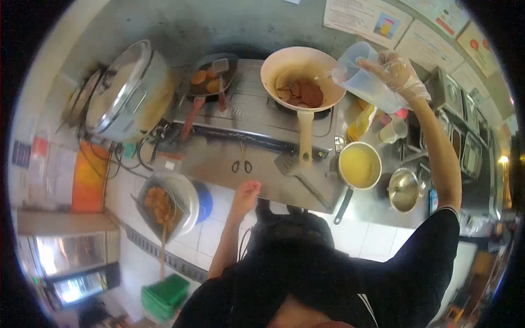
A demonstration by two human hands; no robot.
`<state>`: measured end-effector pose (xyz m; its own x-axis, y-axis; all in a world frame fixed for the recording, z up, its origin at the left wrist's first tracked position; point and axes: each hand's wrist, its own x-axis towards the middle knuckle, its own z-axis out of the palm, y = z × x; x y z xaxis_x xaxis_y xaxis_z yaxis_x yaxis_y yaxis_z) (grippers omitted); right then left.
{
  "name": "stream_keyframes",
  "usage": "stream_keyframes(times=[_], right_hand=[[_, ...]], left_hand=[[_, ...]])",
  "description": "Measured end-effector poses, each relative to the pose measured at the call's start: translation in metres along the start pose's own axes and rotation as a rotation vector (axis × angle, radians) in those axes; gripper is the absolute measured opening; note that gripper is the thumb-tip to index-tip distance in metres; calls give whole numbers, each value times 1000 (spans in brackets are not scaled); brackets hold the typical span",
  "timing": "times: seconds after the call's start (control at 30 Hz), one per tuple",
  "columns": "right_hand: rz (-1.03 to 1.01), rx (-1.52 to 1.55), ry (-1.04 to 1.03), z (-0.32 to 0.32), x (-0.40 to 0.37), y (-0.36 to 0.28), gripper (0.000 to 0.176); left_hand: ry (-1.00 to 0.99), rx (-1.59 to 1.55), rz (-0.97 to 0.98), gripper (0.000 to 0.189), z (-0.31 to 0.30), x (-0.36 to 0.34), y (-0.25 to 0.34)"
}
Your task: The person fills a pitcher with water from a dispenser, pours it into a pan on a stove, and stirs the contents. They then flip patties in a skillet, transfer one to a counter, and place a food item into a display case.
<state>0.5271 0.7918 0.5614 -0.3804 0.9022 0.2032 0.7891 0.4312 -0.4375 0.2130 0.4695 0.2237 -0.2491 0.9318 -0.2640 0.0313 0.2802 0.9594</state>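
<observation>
Tilted mouth-first toward the frying pan (275,65), the translucent plastic jug (367,87), probably light but slick when wet, is clasped in the gloved right hand (398,75), best held behind its mouth; the left hand's (249,190) grip cannot be told.

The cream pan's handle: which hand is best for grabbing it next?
Probably the left. The left hand looks free and is nearer the end of the handle. The right hand, in its clear glove, is busy holding the tilted pitcher at the pan's rim.
</observation>
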Motion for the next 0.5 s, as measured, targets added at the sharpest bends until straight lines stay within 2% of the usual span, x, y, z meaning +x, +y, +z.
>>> stream_keyframes(times=[0.07, 0.13, 0.27, 0.33, 0.37, 0.43, 0.5], right_hand=[[12, -72, 54, 15, 6, 3, 61], [-9, -168, 95, 21, 11, -1, 59], [94, -212, 64, 35, 14, -16, 66], [89, -218, 188, 47, 8, -16, 50], [107, -225, 180, 50, 4, -19, 50], [308, -251, 95, 49, -1, -37, 65], [275, -297, 152, 54, -7, -42, 64]], left_hand=[[-96, -9, -51, 21, -21, 18, -8], [-209, -109, -194, 20, -32, 36, -11], [-329, -40, -210, 18, -52, 68, 3], [-430, -17, -126, 18, -58, 79, 1], [-447, -18, -139, 18, -61, 82, 0], [-552, 105, -75, 19, -63, 92, 2], [-616, 98, -83, 18, -66, 96, 10]])
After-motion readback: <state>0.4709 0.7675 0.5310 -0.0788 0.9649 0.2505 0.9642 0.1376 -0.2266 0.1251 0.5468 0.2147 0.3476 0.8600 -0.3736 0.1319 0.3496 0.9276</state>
